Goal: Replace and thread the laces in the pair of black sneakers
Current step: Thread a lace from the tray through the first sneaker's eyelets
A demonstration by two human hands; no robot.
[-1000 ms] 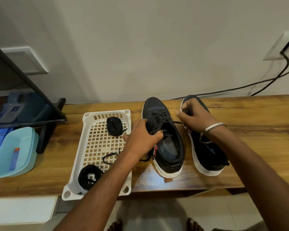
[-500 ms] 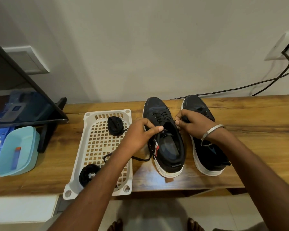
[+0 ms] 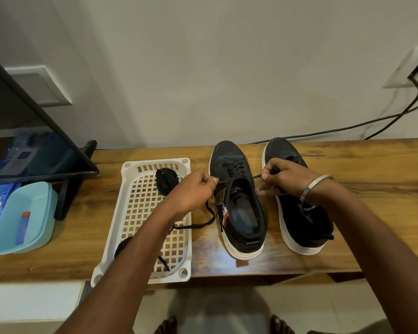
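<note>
You've got the left sneaker sitting flat on the wooden bench, toe to the wall, w/ the right sneaker just beside it, toe the same way. Your left hand pinches one end of the lace at the shoe's left side; fingers curled in, the spare tail drooping down over the white basket rim. Your right hand pinches the other end between thumb & forefinger, over the right sneaker's toe area; other fingers curled under.

Handling, my read: lace is soft, limp, light, so no stiffness to push with. Grip close to the tip, approx where the aglet is, or it'll buckle at the eyelet. Flat weave prob gives decent friction, won't slip much. Shoe is light, rubber sole likely grips the wood, but a hard pull on both ends could lift or skid it; steady the upper if it shifts.

Room: open bench to the right of the shoes, plenty for your elbow. Left is tighter, as the basket sits near the shoe w/ two coiled spare laces in it; the loose tail could snag the grid. Both heels are near the bench's front edge, so don't drag them toward you. The cable runs behind the toes, so keep pulls low.
</note>
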